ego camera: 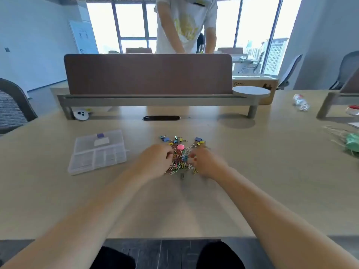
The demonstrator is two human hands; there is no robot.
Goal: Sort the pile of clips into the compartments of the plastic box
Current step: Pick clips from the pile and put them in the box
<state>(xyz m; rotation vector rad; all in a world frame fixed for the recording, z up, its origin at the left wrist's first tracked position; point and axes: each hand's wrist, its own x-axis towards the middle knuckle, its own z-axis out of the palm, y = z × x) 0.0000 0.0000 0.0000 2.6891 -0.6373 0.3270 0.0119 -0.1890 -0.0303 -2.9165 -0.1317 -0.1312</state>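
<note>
Pile of clips (179, 160): one heap, middle of table (252, 171), long axis running near-to-far; clips too many to count.
Left hand (155, 162): at heap's left edge, fingers curled; grip impossible to tell.
Right hand (204, 162): at right edge, fingers curled too; grip impossible to tell.
Plastic box (98, 152): one, left of heap, apart.
Divider (147, 74): one, beyond.

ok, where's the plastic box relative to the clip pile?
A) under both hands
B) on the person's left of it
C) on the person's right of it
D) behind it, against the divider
B: the plastic box lies on the table to the left of the pile of clips, apart from it; the left hand and right hand flank the pile, not the box.
</note>
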